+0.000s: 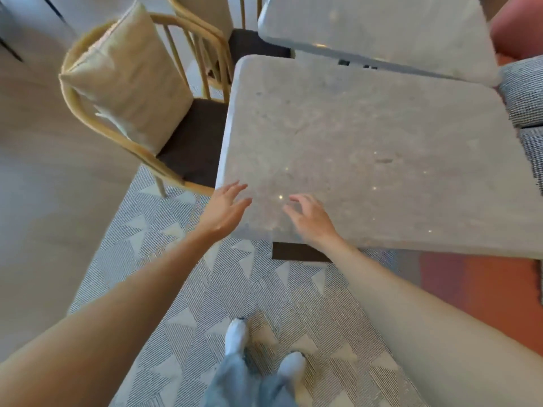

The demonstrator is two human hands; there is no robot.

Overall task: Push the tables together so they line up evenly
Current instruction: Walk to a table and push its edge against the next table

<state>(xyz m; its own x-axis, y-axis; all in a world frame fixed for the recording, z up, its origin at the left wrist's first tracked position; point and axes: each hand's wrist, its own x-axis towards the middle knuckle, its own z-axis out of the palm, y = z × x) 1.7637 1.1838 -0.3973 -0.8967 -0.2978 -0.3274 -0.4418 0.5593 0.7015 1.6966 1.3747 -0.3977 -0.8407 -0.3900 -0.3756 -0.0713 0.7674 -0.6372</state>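
Observation:
Two square grey stone tables stand one behind the other. The near table fills the middle of the view; the far table sits beyond it, offset to the right, with a narrow wedge-shaped gap between their edges. My left hand is at the near table's front left corner, fingers straight and spread. My right hand hovers over the front edge a little to the right, fingers loosely curled and holding nothing. Whether either hand touches the top is unclear.
A wooden chair with a beige cushion stands left of the near table, a second chair behind it. A checked bench seat runs along the right. My feet stand on a patterned rug.

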